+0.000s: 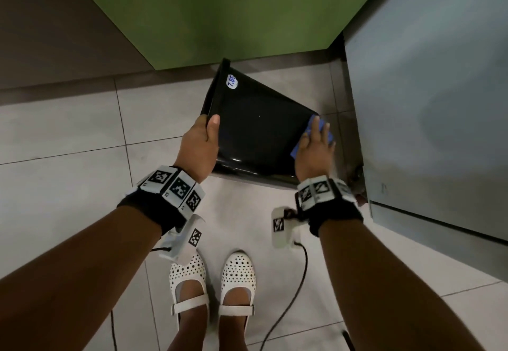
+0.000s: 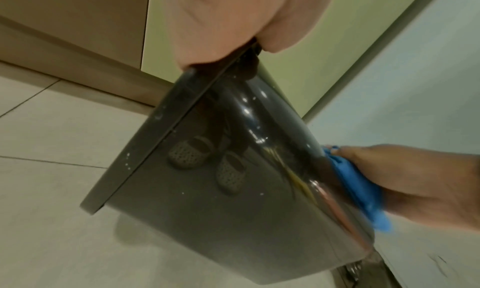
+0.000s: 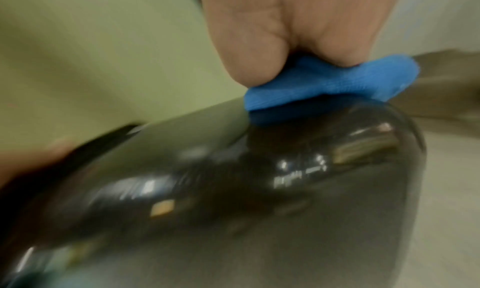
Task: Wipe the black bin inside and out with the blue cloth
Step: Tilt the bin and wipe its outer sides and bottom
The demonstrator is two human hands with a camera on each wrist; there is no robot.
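Head view puts you over a pale tiled floor [image 1: 82, 185], hemmed in ahead by a green cabinet front [image 1: 220, 12] and on your right by a grey panel [image 1: 428, 75]; the free room lies to your left and behind, toward your white shoes [image 1: 211, 279]. A dark gap runs between the grey panel and the floor, and what sits in it is too dim to make out.

The black bin [image 1: 255, 130] is tipped on its side, lifted off the tiles, its rim pointing left and its base toward the grey panel, which it nearly meets. Its opening faces away from you, so the inside is hidden. From the left wrist the glossy wall of the bin [image 2: 207, 220] mirrors your shoes and carries pale specks near the rim.

Your left hand [image 1: 199, 144] grips the rim, thumb over the outer wall, the fingers out of sight inside. Your right hand [image 1: 313, 152] presses the blue cloth [image 1: 312, 130] against the wall by the base corner, thumb and fingers curled into its folds; the right wrist view is smeared with blur, yet the cloth [image 3: 332, 82] clearly touches the bin.

A white sticker [image 1: 231, 81] near the rim reads "7.85" in blue.
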